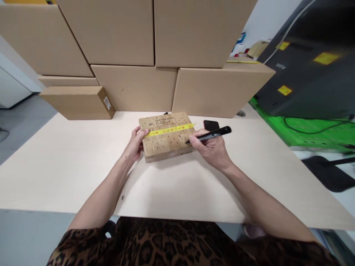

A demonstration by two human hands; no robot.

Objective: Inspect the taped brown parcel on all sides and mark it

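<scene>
A small cardboard box (163, 145) with a strip of yellow tape (172, 130) across its top is in front of me at the table. Many short black marks dot its top face, and a printed frame shows near the far edge. My left hand (135, 143) grips the box's left side, thumb on top at the tape's end. A black marker (215, 134) is held in my right hand (212, 149) like a pen. Its tip is at the right part of the box top, close to the marks. Whether the tip touches the cardboard I cannot tell.
Large cardboard boxes (122, 33) are stacked along the table's back edge. A flat carton (80, 102) stands at the back left. Behind my right hand lies a dark phone (211, 125). To the right are a green surface (302, 129) and a black machine (299, 70).
</scene>
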